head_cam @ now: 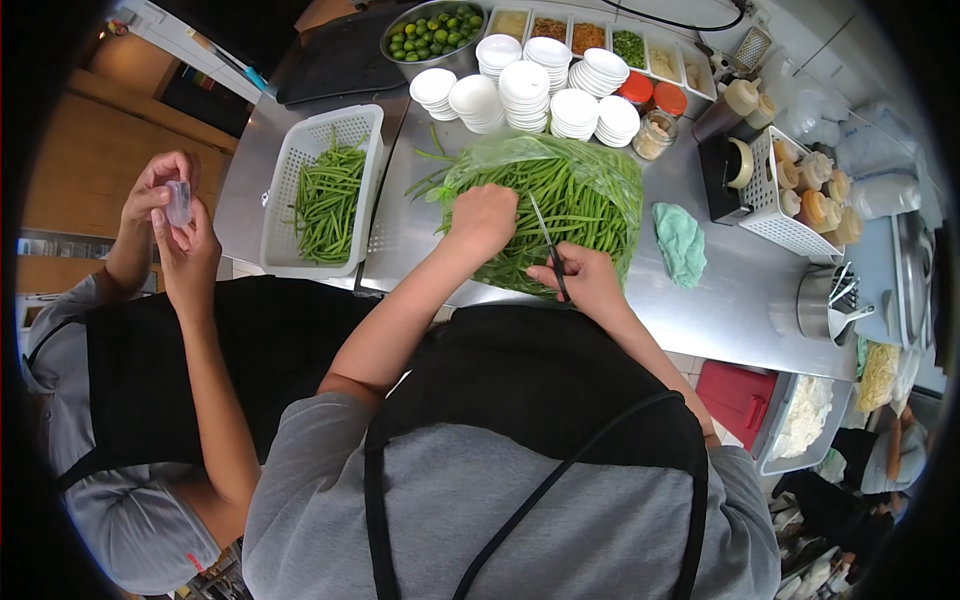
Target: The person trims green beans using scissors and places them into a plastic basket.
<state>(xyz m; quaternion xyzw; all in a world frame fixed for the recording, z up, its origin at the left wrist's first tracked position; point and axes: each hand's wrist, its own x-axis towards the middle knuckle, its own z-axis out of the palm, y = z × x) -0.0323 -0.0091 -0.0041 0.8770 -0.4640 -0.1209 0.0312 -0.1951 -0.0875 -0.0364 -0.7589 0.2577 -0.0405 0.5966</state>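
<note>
My right hand holds a pair of scissors with black handles, the metal blades pointing up and away over the green beans. A large heap of long green beans lies in an opened clear plastic bag on the steel counter. My left hand rests on the heap at its left part, fingers curled and turned away, so whether they grip beans is hidden. To the left stands a white perforated plastic basket with a pile of green beans in it.
Stacked white bowls, a metal bowl of limes and lidded jars stand behind the bag. A green cloth and a squeeze-bottle basket are at right. A co-worker's hands hold a small clear container at left.
</note>
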